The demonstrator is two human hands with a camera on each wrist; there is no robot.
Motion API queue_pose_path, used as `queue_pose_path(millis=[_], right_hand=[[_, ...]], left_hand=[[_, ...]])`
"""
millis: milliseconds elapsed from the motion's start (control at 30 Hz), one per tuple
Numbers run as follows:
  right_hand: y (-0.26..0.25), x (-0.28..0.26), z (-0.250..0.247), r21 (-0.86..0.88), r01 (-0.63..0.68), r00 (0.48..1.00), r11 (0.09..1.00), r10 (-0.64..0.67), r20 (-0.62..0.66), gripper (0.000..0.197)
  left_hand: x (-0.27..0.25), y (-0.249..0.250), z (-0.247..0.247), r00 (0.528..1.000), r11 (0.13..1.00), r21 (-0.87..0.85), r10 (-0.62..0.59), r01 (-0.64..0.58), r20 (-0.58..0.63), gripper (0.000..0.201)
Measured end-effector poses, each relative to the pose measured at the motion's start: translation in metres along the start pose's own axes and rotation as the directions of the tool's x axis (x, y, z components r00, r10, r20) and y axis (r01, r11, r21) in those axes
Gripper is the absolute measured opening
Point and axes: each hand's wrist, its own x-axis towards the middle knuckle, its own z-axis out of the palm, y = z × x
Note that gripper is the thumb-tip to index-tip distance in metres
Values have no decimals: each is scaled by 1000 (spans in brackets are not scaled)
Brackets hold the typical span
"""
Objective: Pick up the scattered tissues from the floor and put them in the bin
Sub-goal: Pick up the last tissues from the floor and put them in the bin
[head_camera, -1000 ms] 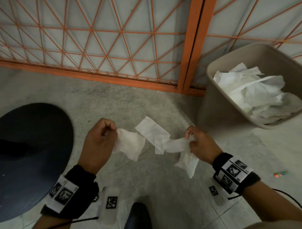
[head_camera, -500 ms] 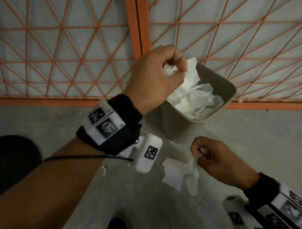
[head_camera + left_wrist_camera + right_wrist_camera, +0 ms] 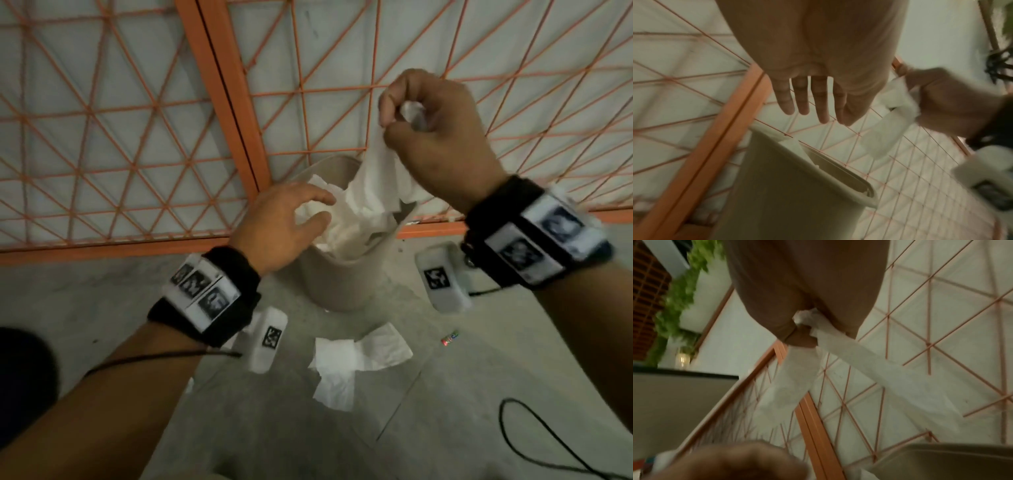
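A beige bin (image 3: 337, 284) stands on the floor against the orange lattice, heaped with white tissues (image 3: 346, 226). My right hand (image 3: 394, 120) hangs above the bin and pinches a white tissue (image 3: 376, 174) that dangles down toward the heap; the right wrist view shows the same tissue (image 3: 869, 363) trailing from my fingers. My left hand (image 3: 318, 209) hovers over the bin's near rim with fingers spread and holds nothing; in the left wrist view its fingers (image 3: 803, 99) are straight above the bin (image 3: 797, 194). Two tissues (image 3: 356, 359) lie on the floor in front of the bin.
An orange lattice screen (image 3: 222, 89) runs behind the bin. A small colourful wrapper (image 3: 449, 339) lies on the grey floor to the right, with a black cable (image 3: 513, 438) looping near it. A dark round object (image 3: 20, 377) sits at the left edge.
My left hand has let its tissue fall into the bin and spread its fingers. My right hand rose from the floor with a tissue to above the bin.
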Motion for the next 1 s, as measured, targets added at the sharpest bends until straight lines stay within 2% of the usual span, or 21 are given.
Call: queue_pose_path(millis=[67, 133, 200, 267, 300, 333, 367, 400, 433, 467, 500, 533, 633, 733, 833, 933, 1000], right_hand=[[17, 18, 23, -104, 18, 999, 994, -23, -49, 19], [36, 27, 46, -219, 24, 999, 976, -30, -26, 16], [57, 28, 67, -328, 25, 998, 944, -3, 68, 16], [78, 23, 79, -448, 5, 975, 894, 96, 203, 17], [87, 19, 80, -518, -3, 941, 855, 178, 288, 19], [95, 15, 83, -585, -3, 884, 811, 275, 377, 22], [100, 10, 84, -638, 5, 820, 770, 362, 443, 27], [102, 6, 84, -671, 12, 769, 741, 422, 480, 33], [100, 3, 83, -686, 9, 743, 727, 455, 491, 38], [96, 1, 81, -689, 8, 738, 725, 461, 493, 43], [91, -1, 79, -684, 5, 750, 729, 450, 485, 48], [83, -3, 76, -670, -2, 773, 742, 427, 470, 52], [51, -15, 68, -564, 7, 886, 826, 257, 387, 50], [20, -42, 67, -457, 38, 959, 888, 97, 267, 35], [8, -75, 72, -389, 60, 961, 919, 53, 272, 26], [10, -115, 82, -291, 70, 949, 954, 26, 314, 20], [22, -146, 92, -237, 31, 926, 971, 61, 373, 18]], left_hand=[[-26, -7, -11, 991, 998, -50, -31, 25, -133, 16], [-57, -24, -17, 972, 987, -95, -145, 129, -183, 14], [-92, -56, -18, 933, 952, -109, -303, 287, -194, 14], [-130, -97, -14, 873, 892, -72, -452, 447, -181, 17], [-148, -117, -10, 844, 858, -29, -510, 513, -164, 19], [-167, -138, -6, 813, 818, 30, -565, 574, -139, 22], [-184, -159, -2, 772, 767, 85, -628, 636, -100, 25], [-199, -175, 2, 711, 701, 126, -701, 702, -52, 29], [-212, -188, 6, 636, 627, 162, -772, 762, -5, 34], [-223, -200, 9, 571, 565, 208, -820, 798, 37, 39], [-232, -210, 13, 527, 528, 258, -846, 809, 79, 43], [-240, -217, 17, 504, 515, 307, -855, 800, 119, 44], [-251, -223, 26, 504, 528, 386, -847, 757, 170, 42], [-252, -223, 33, 551, 550, 403, -825, 732, 125, 38], [-248, -226, 36, 604, 584, 432, -790, 687, 108, 31], [-242, -229, 34, 616, 599, 465, -776, 652, 135, 28], [-235, -228, 33, 619, 614, 469, -768, 636, 165, 25]])
